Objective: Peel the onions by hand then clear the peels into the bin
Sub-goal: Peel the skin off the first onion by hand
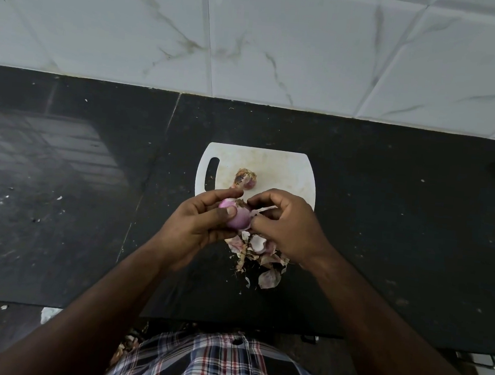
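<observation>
My left hand [198,225] grips a small pink onion [239,218] above the near edge of the white cutting board [287,167], thumb across its front. My right hand [285,223] pinches a pale strip of skin [263,209] that still hangs from the onion's top. A second onion [245,179] with dry brown skin lies on the board just behind my hands. A heap of loose peels [259,255] sits on the black counter under and in front of my right hand. No bin shows clearly.
The black stone counter [77,172] runs left to right, backed by a white marble-tiled wall [283,41]. Small scraps dot the counter at left. Some peels [126,347] lie below the counter's front edge by my checked shirt. A metal handle [491,362] shows at lower right.
</observation>
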### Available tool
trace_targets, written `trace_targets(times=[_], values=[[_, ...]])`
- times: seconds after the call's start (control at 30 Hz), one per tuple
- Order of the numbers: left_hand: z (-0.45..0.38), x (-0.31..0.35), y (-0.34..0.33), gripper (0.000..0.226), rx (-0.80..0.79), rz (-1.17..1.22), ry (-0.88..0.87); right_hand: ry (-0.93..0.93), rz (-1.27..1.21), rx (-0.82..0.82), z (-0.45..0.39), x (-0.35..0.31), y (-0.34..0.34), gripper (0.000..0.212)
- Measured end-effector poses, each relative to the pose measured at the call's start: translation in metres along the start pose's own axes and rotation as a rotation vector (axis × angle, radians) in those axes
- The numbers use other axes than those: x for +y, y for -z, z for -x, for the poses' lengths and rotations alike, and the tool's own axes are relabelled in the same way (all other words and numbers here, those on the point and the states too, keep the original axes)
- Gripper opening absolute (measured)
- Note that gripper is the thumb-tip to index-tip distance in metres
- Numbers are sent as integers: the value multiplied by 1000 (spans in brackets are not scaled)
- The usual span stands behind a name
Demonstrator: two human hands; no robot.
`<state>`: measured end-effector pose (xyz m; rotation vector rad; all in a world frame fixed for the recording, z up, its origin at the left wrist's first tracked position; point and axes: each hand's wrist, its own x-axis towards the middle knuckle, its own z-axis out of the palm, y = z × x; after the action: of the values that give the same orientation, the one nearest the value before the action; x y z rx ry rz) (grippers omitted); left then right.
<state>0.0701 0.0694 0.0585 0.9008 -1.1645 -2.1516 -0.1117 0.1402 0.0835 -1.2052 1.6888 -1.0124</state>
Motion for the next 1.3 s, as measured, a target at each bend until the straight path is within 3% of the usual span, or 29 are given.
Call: trace_targets(times=[0.1,0.17,0.37,0.83,0.97,1.2,1.3], values=[[0,2,-3,41,59,34,56,-33,-161,-85,-1,3,4,45],[-1,4,-7,45,71,41,113,-8,-124,-80,-2,4,3,51],[-2,8,-10,57,126,35,206,-12,-155,-14,-7,6,3,40],[-7,6,-14,44,131,-206,-3,-176,-344,-96,-18,0,4,19],[-6,7,-17,41,123,-263,-31,-176,-275,-65,-20,3,1,20],[-4,3,-17,41,152,-19,159,-161,-208,-3,-20,6,4,9],[-5,1,-16,43,132,-31,150,-83,-102,14,-19,10,3,8]])
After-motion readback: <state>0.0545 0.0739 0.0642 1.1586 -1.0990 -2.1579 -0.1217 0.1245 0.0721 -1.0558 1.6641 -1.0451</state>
